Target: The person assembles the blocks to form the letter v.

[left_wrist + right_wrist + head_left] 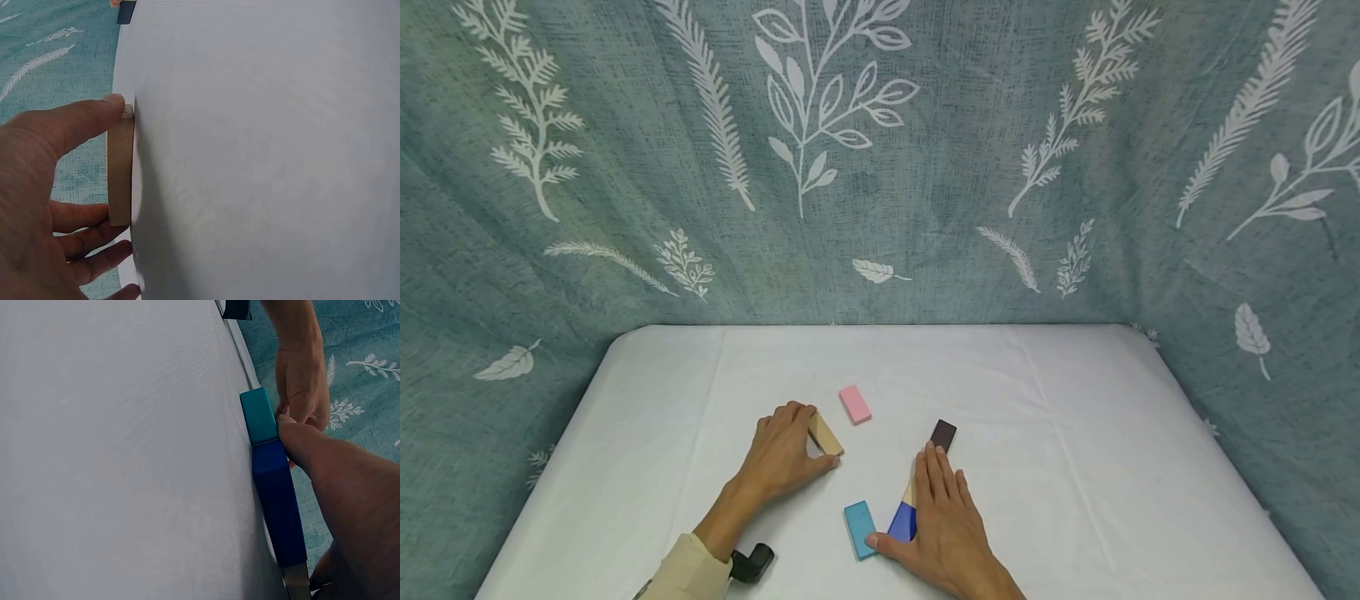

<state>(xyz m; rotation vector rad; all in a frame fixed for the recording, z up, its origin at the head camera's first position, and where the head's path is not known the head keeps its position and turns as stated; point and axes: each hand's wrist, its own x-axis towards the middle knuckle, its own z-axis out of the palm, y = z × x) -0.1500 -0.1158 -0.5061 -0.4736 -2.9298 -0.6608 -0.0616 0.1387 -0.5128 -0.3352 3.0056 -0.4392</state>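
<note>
On the white-draped desk [1097, 500], just left of the middle, I see a bare-wood block [825, 434] pinched end to end by the left hand [782, 450], thumb on the near end and fingers on the far one. That is a sound hold, I think, as long as the pressure stays even and light, since squeezing harder on one end could swivel it. The right hand [947, 525] grips nothing; its fingers lie straight over a slanting line of a blue block [901, 523], a pale wooden piece [910, 493] and a dark block [943, 434], though it hides where they meet. Its thumb touches the turquoise block [860, 529], just beside the blue one. Best to leave that palm relaxed, as a careless thumb could skew the turquoise block. I would also give the pink block [855, 404], near the left fingertips, some room, and handle the wooden one without tilting it
</note>
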